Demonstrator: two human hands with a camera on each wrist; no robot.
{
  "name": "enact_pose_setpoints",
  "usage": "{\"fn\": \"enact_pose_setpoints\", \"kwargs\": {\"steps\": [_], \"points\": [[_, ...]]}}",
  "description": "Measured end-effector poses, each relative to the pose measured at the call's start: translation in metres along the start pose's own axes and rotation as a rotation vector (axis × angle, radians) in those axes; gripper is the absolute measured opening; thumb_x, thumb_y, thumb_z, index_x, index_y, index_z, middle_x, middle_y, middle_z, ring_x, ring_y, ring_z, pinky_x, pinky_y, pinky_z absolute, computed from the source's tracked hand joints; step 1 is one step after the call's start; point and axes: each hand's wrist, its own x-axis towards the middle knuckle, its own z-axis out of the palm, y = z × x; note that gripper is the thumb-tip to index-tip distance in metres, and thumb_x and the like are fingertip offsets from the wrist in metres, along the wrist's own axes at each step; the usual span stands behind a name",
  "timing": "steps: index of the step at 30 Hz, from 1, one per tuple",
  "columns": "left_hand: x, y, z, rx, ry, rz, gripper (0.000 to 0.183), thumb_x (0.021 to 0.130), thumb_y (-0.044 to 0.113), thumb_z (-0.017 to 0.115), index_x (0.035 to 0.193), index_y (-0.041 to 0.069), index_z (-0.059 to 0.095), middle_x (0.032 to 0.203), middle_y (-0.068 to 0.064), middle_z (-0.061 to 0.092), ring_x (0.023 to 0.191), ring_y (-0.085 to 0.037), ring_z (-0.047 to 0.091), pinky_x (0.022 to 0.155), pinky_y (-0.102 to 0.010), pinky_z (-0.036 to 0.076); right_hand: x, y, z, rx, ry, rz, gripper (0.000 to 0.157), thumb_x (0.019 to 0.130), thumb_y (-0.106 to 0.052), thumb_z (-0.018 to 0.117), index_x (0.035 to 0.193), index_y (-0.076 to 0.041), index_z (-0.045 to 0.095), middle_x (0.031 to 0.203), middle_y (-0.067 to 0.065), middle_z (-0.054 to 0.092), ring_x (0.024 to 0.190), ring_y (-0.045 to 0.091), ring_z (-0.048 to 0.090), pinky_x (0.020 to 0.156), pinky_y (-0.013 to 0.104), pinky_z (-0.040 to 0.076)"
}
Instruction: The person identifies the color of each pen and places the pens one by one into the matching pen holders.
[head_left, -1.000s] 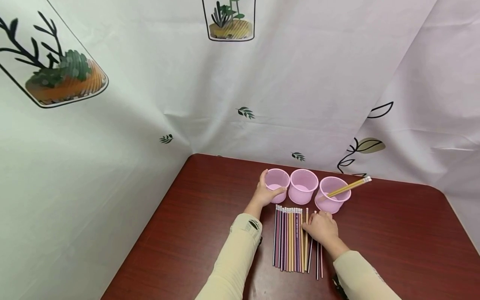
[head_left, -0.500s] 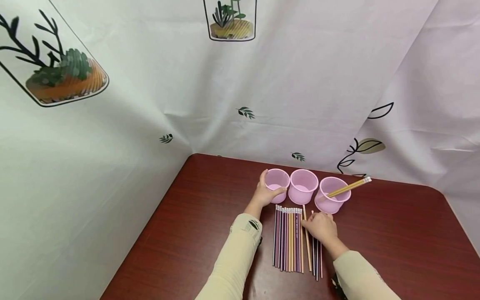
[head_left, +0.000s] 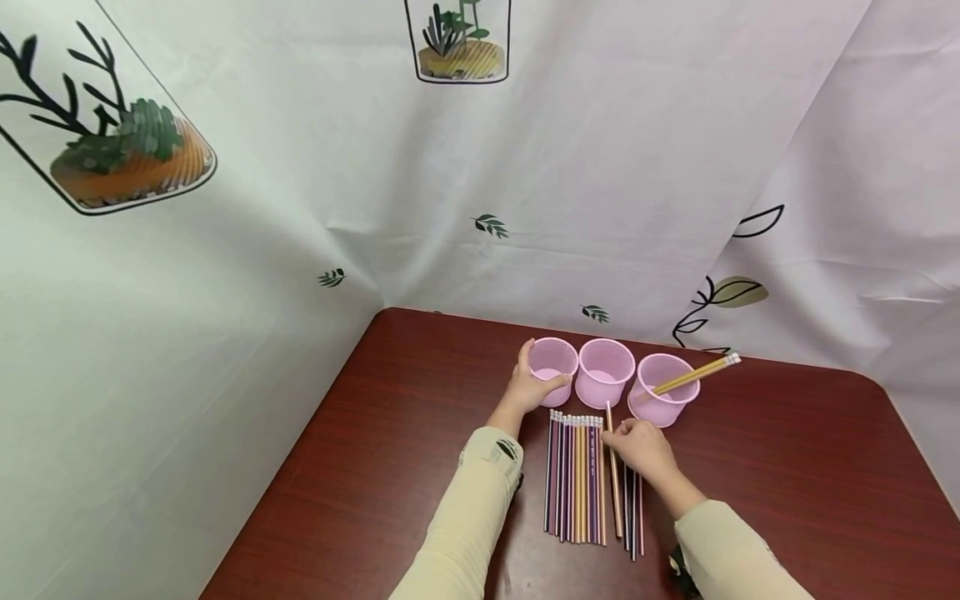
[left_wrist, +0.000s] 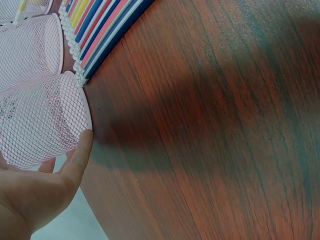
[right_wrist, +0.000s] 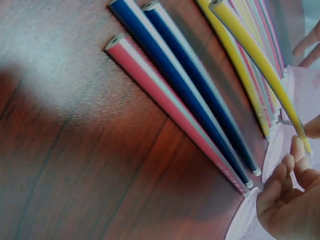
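My left hand (head_left: 528, 387) holds the leftmost pink mesh cup (head_left: 557, 357), thumb on its near side and fingers round its left side. My right hand (head_left: 643, 446) pinches a yellow pencil (right_wrist: 265, 67) close to its eraser end between thumb and fingers. In the right wrist view this pencil looks raised off the table. To its left in the head view lies a row of striped pencils (head_left: 576, 483), erasers toward the cups. Right of it, partly under the hand, lie two dark blue pencils (right_wrist: 175, 62) and a pink pencil (right_wrist: 165, 107).
A middle pink cup (head_left: 606, 367) stands close beside the left one. The right pink cup (head_left: 660, 410) holds yellow pencils (head_left: 697, 377) leaning out to the right. All stand near the back edge of the brown table (head_left: 795, 450), before a printed white cloth (head_left: 645, 167).
My right hand has separated the yellow pencil from the dark one beside it and now lifts it, its eraser end shifting toward the middle cup. The left hand has stayed on its cup.
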Motion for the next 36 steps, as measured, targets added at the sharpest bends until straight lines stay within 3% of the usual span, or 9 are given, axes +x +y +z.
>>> {"fn": "enact_pose_setpoints", "kwargs": {"steps": [5,13,19,25,33,36], "points": [[-0.001,0.001,-0.002,0.006,0.002,0.005,0.095,0.071,0.028,0.08,0.145,0.02,0.021,0.136,-0.024,0.036,0.118,-0.036,0.043,0.096,-0.047,0.036,0.001,-0.004,-0.006,0.094,0.025,-0.007,0.019,0.074,-0.021,0.065,0.064,-0.008,0.055,0.055,-0.001,0.048,0.052,0.014,0.044,0.05,0.029,0.035],[-0.003,0.003,-0.003,0.002,-0.001,-0.002,0.094,0.071,0.028,0.08,0.145,0.022,0.022,0.136,-0.024,0.036,0.118,-0.036,0.043,0.096,-0.048,0.036,0.002,-0.005,-0.014,0.233,0.026,0.002,0.012,0.073,-0.012,0.062,0.072,-0.006,0.052,0.052,-0.002,0.048,0.044,0.014,0.052,0.046,0.026,0.039],[-0.003,0.003,-0.003,-0.005,-0.003,0.0,0.094,0.071,0.028,0.08,0.145,0.021,0.022,0.137,-0.024,0.036,0.118,-0.036,0.042,0.096,-0.048,0.036,0.002,-0.008,-0.02,0.312,0.019,0.009,0.019,0.073,-0.006,0.061,0.083,-0.001,0.046,0.059,-0.001,0.043,0.044,0.014,0.05,0.044,0.026,0.045],[-0.003,0.002,-0.003,-0.003,-0.004,0.002,0.094,0.071,0.027,0.08,0.145,0.02,0.021,0.138,-0.024,0.035,0.119,-0.035,0.042,0.097,-0.047,0.035,0.001,-0.014,-0.026,0.299,0.036,0.006,0.021,0.076,-0.009,0.061,0.086,-0.002,0.043,0.064,0.0,0.043,0.047,0.013,0.049,0.046,0.027,0.045],[-0.004,0.005,-0.003,0.001,0.007,0.009,0.094,0.07,0.028,0.081,0.144,0.021,0.023,0.137,-0.025,0.035,0.119,-0.037,0.043,0.097,-0.047,0.035,0.003,-0.02,-0.035,0.293,0.071,-0.007,0.012,0.086,-0.015,0.051,0.086,-0.005,0.045,0.061,0.003,0.049,0.047,0.029,0.058,0.046,0.028,0.043],[-0.005,0.005,-0.003,0.002,0.007,0.011,0.094,0.07,0.028,0.081,0.144,0.021,0.023,0.137,-0.025,0.035,0.119,-0.036,0.043,0.097,-0.047,0.035,0.005,-0.023,-0.041,0.302,0.087,0.007,0.013,0.088,-0.016,0.049,0.088,-0.004,0.047,0.059,0.002,0.051,0.047,0.028,0.059,0.047,0.028,0.043]]}}
